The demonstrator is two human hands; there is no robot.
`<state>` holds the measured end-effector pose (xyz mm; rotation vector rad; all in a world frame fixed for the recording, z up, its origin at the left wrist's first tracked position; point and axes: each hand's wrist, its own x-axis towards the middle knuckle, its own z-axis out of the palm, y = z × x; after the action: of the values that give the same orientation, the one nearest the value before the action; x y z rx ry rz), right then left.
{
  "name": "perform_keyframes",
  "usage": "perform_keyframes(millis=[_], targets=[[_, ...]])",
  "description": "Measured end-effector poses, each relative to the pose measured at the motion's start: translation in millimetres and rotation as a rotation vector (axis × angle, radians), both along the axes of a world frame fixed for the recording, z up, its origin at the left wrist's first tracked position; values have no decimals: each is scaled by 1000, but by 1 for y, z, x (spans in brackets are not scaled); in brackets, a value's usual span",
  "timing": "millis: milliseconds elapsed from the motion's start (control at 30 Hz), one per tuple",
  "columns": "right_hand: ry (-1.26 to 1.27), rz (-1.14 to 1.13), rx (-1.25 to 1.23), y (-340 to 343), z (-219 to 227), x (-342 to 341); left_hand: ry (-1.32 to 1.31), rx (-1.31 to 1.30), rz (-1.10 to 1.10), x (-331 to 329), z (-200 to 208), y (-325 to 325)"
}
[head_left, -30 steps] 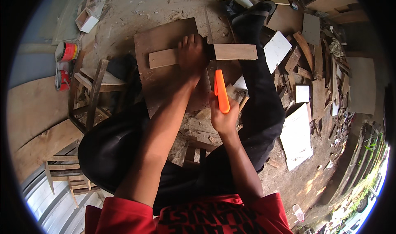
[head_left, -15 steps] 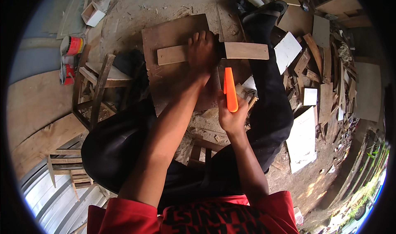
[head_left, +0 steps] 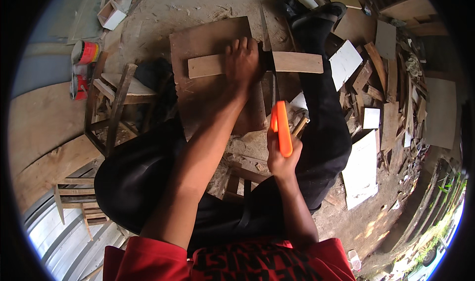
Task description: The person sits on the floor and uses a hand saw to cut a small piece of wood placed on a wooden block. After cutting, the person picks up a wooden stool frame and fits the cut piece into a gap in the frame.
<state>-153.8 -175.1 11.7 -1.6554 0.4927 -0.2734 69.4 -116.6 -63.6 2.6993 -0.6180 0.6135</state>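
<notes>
My left hand (head_left: 242, 63) presses down over a light wooden slat (head_left: 205, 66), its fingers curled over the far edge and holding the slat against a brown wooden board (head_left: 208, 36). The slat lies crosswise, and its right end reaches past the board to over my right leg. A handsaw with an orange handle (head_left: 284, 132) is in my closed right hand (head_left: 285, 159). Its dark, thin blade (head_left: 275, 85) points away from me and crosses the slat just right of my left hand. Whether the teeth have cut into the wood cannot be made out.
My black-trousered right leg (head_left: 321, 127) stretches forward beside the board. Wood offcuts (head_left: 391, 122) and white panels (head_left: 363, 169) lie heaped at the right. A wooden stool-like frame (head_left: 118, 102) and red cans (head_left: 85, 53) stand at the left. Debris is scattered on the ground.
My right hand has drawn the saw back toward me, so the handle sits lower and more of the blade shows. My left hand and the slat have hardly moved.
</notes>
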Motion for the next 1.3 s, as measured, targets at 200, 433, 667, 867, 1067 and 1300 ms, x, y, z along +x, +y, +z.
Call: perform_keyframes(millis=[200, 433, 667, 867, 1067, 1300], targets=[[60, 21, 60, 2, 6, 11, 70, 10, 9, -3, 8, 3], [99, 77, -71, 14, 22, -102, 46, -36, 31, -2, 2, -1], [64, 1, -34, 1, 16, 36, 36, -41, -27, -10, 10, -2], [-24, 80, -73, 3, -5, -16, 30, 19, 21, 5, -9, 5], [89, 54, 29, 9, 15, -75, -6, 0, 25, 0, -4, 3], [78, -4, -7, -3, 13, 42, -29, -69, -26, -10, 7, -4]])
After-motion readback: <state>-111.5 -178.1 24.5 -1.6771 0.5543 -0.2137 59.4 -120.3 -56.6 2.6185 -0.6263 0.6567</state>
